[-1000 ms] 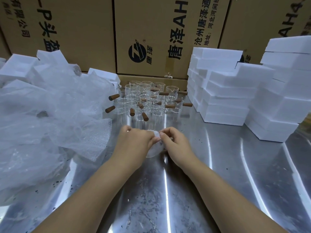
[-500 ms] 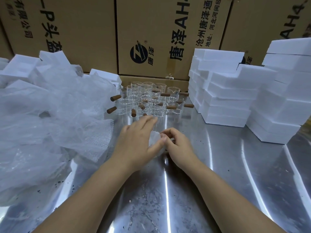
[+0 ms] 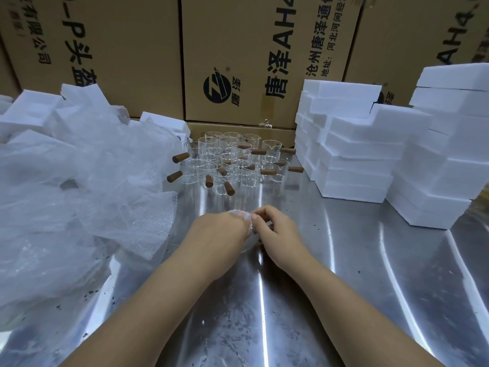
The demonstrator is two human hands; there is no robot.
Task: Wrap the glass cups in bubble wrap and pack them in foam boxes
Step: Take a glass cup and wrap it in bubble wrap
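Left hand [image 3: 219,234]: fingers curled over the bubble-wrapped cup [image 3: 248,225], gripping it from its left side.
Right hand [image 3: 277,231]: fingertips pinch the wrap at the bundle's upper right edge.
Hands together: the 2 hands are close together, both clamped on the same bundle.
Bubble-wrapped cup: at the centre of the steel tabletop [image 3: 344,274], between the hands and mostly hidden by them. Whether it rests on the surface cannot be told.
Glass cups [image 3: 232,165]: an unwrapped cluster with brown wooden handles, upright on the tabletop beyond the hands.
Bubble wrap pile [image 3: 79,197]: heaped at the left, just beside the cups.
Foam boxes [image 3: 354,154]: white, stacked to the right of the cups.
Foam pieces [image 3: 29,112]: behind the wrap pile.
Cardboard cartons [image 3: 251,49]: printed, lining the back.
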